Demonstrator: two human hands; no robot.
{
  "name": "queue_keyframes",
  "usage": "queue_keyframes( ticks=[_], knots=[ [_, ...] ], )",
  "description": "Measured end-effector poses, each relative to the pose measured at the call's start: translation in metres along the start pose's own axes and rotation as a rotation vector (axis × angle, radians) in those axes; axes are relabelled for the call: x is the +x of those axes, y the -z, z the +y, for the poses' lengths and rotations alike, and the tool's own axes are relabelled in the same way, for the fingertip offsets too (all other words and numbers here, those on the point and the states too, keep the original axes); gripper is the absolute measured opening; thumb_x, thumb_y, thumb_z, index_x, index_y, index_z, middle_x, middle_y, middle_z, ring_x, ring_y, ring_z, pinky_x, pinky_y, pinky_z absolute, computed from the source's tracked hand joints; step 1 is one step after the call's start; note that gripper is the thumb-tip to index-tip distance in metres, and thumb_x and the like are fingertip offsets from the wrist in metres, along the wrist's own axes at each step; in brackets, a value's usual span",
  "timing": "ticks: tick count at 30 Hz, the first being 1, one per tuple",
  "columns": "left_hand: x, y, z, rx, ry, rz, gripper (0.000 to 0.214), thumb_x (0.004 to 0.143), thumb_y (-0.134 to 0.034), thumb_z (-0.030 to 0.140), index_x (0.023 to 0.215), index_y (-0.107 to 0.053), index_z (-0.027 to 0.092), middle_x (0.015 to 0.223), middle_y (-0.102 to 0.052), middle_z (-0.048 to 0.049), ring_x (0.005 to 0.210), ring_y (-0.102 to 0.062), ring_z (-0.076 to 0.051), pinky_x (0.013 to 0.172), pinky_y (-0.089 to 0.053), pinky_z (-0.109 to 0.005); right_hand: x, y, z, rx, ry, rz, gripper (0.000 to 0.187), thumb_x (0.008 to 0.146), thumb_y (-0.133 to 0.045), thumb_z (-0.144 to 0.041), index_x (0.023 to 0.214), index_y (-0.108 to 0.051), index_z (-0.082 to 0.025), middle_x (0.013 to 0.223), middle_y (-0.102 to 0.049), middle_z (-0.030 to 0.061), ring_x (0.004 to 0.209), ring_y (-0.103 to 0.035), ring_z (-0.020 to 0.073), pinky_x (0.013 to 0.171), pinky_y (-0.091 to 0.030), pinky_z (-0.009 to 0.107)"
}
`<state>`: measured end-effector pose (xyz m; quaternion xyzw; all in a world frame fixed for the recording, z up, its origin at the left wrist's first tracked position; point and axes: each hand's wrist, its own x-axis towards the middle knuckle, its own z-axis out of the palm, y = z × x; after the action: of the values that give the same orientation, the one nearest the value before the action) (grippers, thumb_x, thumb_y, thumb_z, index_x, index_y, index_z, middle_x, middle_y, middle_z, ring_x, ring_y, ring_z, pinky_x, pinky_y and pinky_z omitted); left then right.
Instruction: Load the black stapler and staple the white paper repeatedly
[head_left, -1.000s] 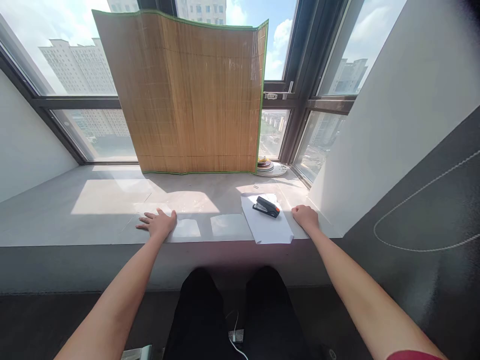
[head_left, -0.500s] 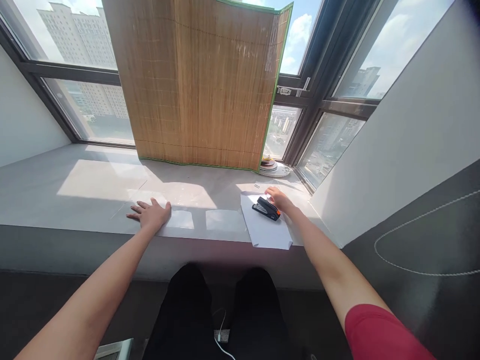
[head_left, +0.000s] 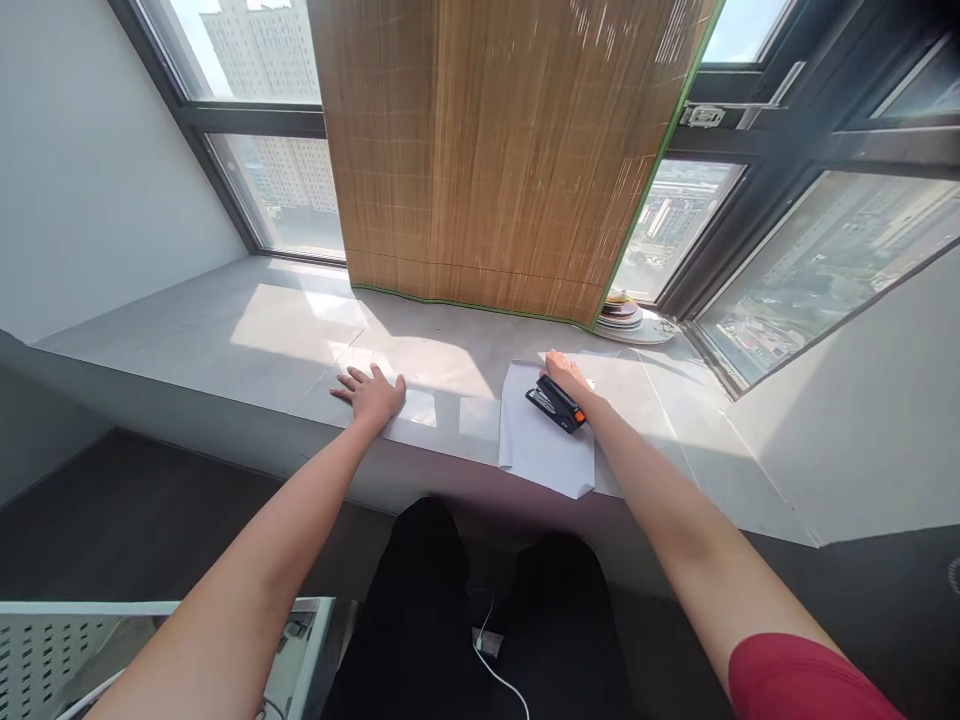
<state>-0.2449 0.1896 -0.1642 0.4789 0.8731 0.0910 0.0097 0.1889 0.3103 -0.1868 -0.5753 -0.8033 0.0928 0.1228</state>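
Stapler [head_left: 556,403] is laid on paper [head_left: 544,455] at the near edge of the sill [head_left: 247,340], right of centre. Right hand [head_left: 566,372] is set on its far end; closure can't be told. Left hand [head_left: 373,392] is laid flat, splayed, empty. Step judged: stapler pickup. Fingers must be wrapped round the body.

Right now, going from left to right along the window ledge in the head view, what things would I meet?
Left hand → white paper → stack of plates. The stapler and the right hand overlap the paper, so they are left out.
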Motion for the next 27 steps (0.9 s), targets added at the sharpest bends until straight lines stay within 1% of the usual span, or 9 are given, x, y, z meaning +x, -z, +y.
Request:
queue_keyframes(
  ticks=[3,8,13,16,18,21,24,25,27],
  knots=[
    [0.000,0.000,0.001,-0.005,0.001,0.008,0.090,0.104,-0.038,0.066,0.171,-0.037,0.006,0.177,-0.021,-0.0380,0.163,-0.014,-0.064,0.122,-0.011,-0.086,0.028,-0.025,-0.058,0.046,0.038,0.020,0.062,0.108,-0.044,-0.034,0.163,-0.043,-0.005,0.175,-0.036,0.0309,0.168,-0.028,0.0431,0.134,-0.020,0.070],
    [0.001,-0.003,0.002,-0.013,0.003,0.003,0.086,0.106,-0.034,0.062,0.172,-0.036,0.007,0.178,-0.020,-0.0373,0.163,-0.013,-0.064,0.122,-0.011,-0.087,0.069,-0.053,-0.144,0.211,0.106,0.030,0.062,0.109,-0.046,-0.040,0.165,-0.042,-0.013,0.175,-0.040,0.0261,0.167,-0.028,0.0442,0.133,-0.016,0.075],
    [0.003,-0.003,0.002,-0.025,0.004,-0.011,0.081,0.108,-0.029,0.055,0.173,-0.034,0.008,0.178,-0.018,-0.0377,0.163,-0.013,-0.065,0.118,-0.011,-0.090,0.073,-0.060,-0.194,0.175,0.128,-0.065,0.058,0.112,-0.041,-0.032,0.166,-0.037,-0.012,0.180,-0.031,0.0211,0.169,-0.023,0.0350,0.137,-0.009,0.067],
    [0.002,-0.001,0.002,-0.030,0.005,-0.018,0.080,0.109,-0.028,0.054,0.173,-0.034,0.007,0.178,-0.017,-0.0389,0.163,-0.011,-0.065,0.117,-0.010,-0.092,0.067,-0.050,-0.209,0.167,0.145,-0.096,0.060,0.114,-0.040,-0.034,0.169,-0.034,-0.012,0.182,-0.027,0.0177,0.170,-0.019,0.0324,0.138,-0.009,0.061],
    [0.001,0.000,0.003,-0.035,0.007,-0.021,0.080,0.109,-0.029,0.054,0.173,-0.034,0.007,0.178,-0.017,-0.0384,0.164,-0.011,-0.064,0.118,-0.009,-0.090,0.064,-0.033,-0.206,0.167,0.153,-0.020,0.060,0.114,-0.041,-0.040,0.169,-0.037,-0.015,0.181,-0.031,0.0138,0.168,-0.025,0.0309,0.138,-0.016,0.055],
    [-0.002,0.002,0.004,-0.039,0.000,-0.018,0.080,0.109,-0.030,0.054,0.173,-0.034,0.006,0.178,-0.018,-0.0368,0.164,-0.011,-0.063,0.121,-0.009,-0.088,0.050,0.007,-0.169,0.138,0.082,0.148,0.053,0.114,-0.036,-0.043,0.154,-0.060,-0.016,0.159,-0.062,0.0158,0.147,-0.055,0.0318,0.123,-0.042,0.046],
    [-0.004,0.004,0.004,-0.026,0.000,-0.015,0.080,0.109,-0.030,0.054,0.173,-0.033,0.007,0.179,-0.018,-0.0359,0.165,-0.012,-0.062,0.122,-0.011,-0.088,0.012,0.043,-0.094,0.013,-0.124,0.151,0.053,0.112,-0.035,-0.039,0.114,-0.081,-0.013,0.110,-0.080,0.0207,0.111,-0.072,0.0342,0.097,-0.052,0.041],
    [-0.004,0.004,0.004,-0.021,0.003,-0.016,0.080,0.109,-0.030,0.054,0.174,-0.033,0.008,0.179,-0.018,-0.0354,0.165,-0.012,-0.062,0.122,-0.011,-0.087,-0.007,0.051,-0.066,-0.074,-0.258,0.121,0.052,0.110,-0.040,-0.042,0.105,-0.083,-0.013,0.103,-0.079,0.0213,0.105,-0.073,0.0341,0.092,-0.052,0.040],
    [-0.005,0.005,0.005,-0.016,0.014,-0.021,0.079,0.109,-0.030,0.054,0.174,-0.033,0.009,0.179,-0.018,-0.0344,0.166,-0.013,-0.060,0.123,-0.013,-0.086,-0.047,0.058,-0.016,-0.200,-0.482,0.048,0.051,0.108,-0.046,-0.045,0.103,-0.084,-0.012,0.103,-0.078,0.0234,0.102,-0.074,0.0346,0.086,-0.051,0.038]
  ],
)
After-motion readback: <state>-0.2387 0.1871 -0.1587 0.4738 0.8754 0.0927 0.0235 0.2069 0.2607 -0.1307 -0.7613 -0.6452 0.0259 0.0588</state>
